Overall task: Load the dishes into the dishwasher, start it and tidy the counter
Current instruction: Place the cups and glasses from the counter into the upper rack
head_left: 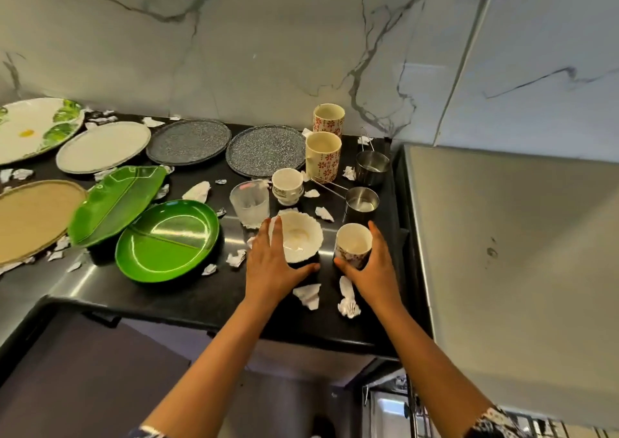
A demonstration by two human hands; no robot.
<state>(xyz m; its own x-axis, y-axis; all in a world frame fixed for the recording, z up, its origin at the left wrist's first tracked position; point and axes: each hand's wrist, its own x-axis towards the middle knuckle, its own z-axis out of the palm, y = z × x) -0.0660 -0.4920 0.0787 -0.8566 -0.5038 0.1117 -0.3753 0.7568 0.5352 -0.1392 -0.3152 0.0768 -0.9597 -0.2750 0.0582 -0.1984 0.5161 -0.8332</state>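
On the black counter (187,297) a white ruffled bowl (301,236) stands near the front right. My left hand (273,263) lies against its left side, fingers straight over the rim and thumb under its front edge. Right of it stands a small patterned cup (354,243), and my right hand (373,267) curls round it with thumb in front and fingers behind. Behind them stand a frosted glass (249,201), a small white cup (287,186), two tall flowered mugs (323,156) and two steel measuring cups (361,201). The dishwasher rack (412,404) shows at the bottom right.
Several plates lie to the left: two green dishes (167,240), a tan plate (33,216), a white plate (104,146), two speckled grey plates (264,151) and a leaf-print platter (33,126). Crumpled paper scraps (346,298) litter the counter. A steel appliance (502,253) stands right.
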